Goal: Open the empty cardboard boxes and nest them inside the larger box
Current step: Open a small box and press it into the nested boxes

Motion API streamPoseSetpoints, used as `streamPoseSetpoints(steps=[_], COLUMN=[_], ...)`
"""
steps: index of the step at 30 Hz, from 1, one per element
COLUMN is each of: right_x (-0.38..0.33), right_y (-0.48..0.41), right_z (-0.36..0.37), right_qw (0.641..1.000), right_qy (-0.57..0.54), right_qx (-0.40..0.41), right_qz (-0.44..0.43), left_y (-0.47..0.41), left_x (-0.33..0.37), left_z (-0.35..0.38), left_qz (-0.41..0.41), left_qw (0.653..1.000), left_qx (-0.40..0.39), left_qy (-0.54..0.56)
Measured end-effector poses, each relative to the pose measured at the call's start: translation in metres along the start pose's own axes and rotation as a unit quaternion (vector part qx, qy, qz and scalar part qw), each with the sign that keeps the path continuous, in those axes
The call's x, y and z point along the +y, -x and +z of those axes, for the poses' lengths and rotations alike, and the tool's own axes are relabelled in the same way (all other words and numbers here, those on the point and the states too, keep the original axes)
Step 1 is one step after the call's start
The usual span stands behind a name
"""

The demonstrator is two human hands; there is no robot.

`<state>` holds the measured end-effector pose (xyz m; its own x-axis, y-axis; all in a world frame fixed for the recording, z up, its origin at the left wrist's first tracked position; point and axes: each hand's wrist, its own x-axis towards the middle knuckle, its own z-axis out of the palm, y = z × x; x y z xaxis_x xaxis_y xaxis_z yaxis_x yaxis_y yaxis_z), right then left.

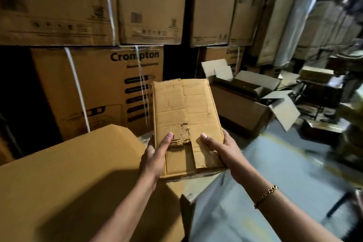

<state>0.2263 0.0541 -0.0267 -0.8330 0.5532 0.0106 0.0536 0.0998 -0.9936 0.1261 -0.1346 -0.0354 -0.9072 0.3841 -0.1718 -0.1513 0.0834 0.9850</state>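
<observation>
flattened box [186, 116]: tan-brown card, faint grid of crease lines, ragged paler scar near its lower middle.
large box [68, 173]: plain even tan, unprinted.
stacked cartons [98, 88]: darker brown, black lettering and black bar-shaped marks.
straps [77, 88]: white, running down the cartons.
open carton [241, 112]: brown outside, flaps pale grey-white.
floor [284, 163]: pale blue-grey, faint yellow line.
bracelet [267, 194]: gold chain links.

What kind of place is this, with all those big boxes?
Most likely a warehouse or storeroom. Tall stacks of strapped cartons rise behind, one printed Crompton, and an open carton sits on the floor. The left hand and right hand hold a flattened cardboard box.
</observation>
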Motion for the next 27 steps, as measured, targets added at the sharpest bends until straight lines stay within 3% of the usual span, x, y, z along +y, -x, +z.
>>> streamPoseSetpoints(steps=[6, 12, 19, 27], right_x=[0.018, 0.02, -0.002, -0.049], right_y=[-0.038, -0.115, -0.208, -0.321], right_z=[-0.104, -0.192, -0.286, -0.397], right_qw=[0.998, 0.995, 0.99, 0.982], right_qy=[-0.005, 0.002, -0.006, 0.045], right_qx=[0.07, 0.098, 0.14, 0.156], right_qz=[-0.008, -0.015, -0.023, -0.099], left_y=[-0.052, -0.137, -0.222, -0.303], left_x=[0.008, 0.011, 0.061, 0.137], left_z=[0.113, 0.219, 0.338, 0.454], left_qz=[-0.002, 0.013, 0.046, 0.124], left_qw=[0.997, 0.997, 0.989, 0.979], left_qx=[-0.071, -0.076, -0.127, -0.161], left_qy=[0.026, 0.012, 0.055, 0.007])
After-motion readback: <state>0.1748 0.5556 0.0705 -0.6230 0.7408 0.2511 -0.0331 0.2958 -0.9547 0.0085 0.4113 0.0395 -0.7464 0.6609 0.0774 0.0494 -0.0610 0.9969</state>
